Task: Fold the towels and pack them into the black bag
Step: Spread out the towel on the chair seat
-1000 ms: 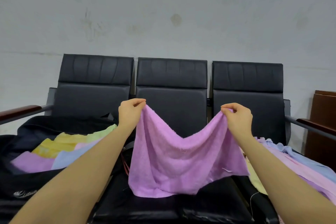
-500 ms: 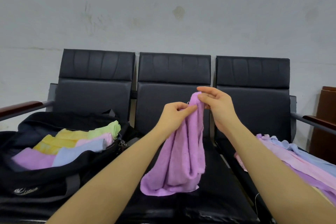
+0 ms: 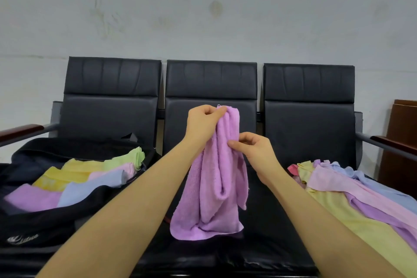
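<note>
We see the bunched purple terry towel (image 3: 212,187) hanging over the middle seat of the black three-seat bench (image 3: 209,88), its lower edge resting on the cushion, with bare cushion showing on either side of it. Left of the towel, the open black fabric bag (image 3: 45,228) holds folded pastel towels (image 3: 90,176); its near edge is cut off by the frame. Right of the towel lies a loose pile of unfolded pastel towels (image 3: 352,196), also cut off. Our left hand (image 3: 203,124) pinches the towel's top, fingers together on it. Our right hand (image 3: 255,149) pinches a fold lower down, fingertips closed on cloth.
</note>
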